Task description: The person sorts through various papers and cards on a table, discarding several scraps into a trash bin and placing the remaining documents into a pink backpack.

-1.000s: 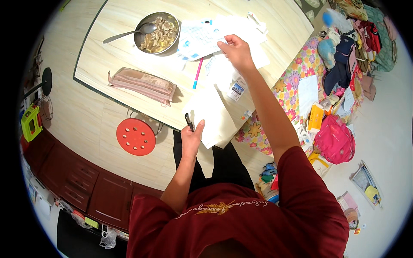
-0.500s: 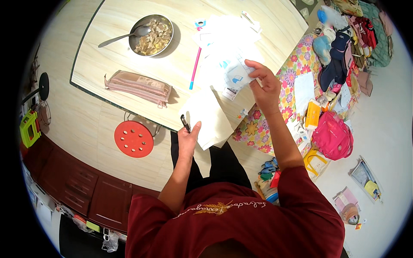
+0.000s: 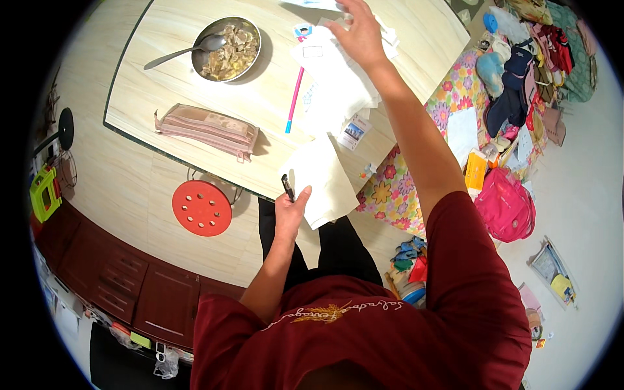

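My left hand [image 3: 290,211] is closed at the table's near edge, with a black pen [image 3: 287,187] sticking up from its fingers. Its thumb presses on a white paper sheet [image 3: 322,182] that hangs partly over the edge. At the far side of the table my right hand [image 3: 361,39] stretches out, thumb and fingers apart. A white sheet with blue print [image 3: 313,4] lies at its fingertips, partly cut off by the top of the view. Below this hand spread loose white papers [image 3: 341,84]. A small printed card [image 3: 354,132] lies beside them.
Left of the papers are a pink pencil with a blue end [image 3: 295,101], a pink pencil case [image 3: 208,131] and a metal bowl of food [image 3: 227,49] with a spoon [image 3: 185,53]. A red stool [image 3: 202,208] stands below. Bags and clothes pile up right, near a pink backpack [image 3: 506,205].
My right hand has moved far across the table, and the blue-printed sheet has gone with it. More of the small card now shows. My left hand has shifted slightly right with pen and paper.
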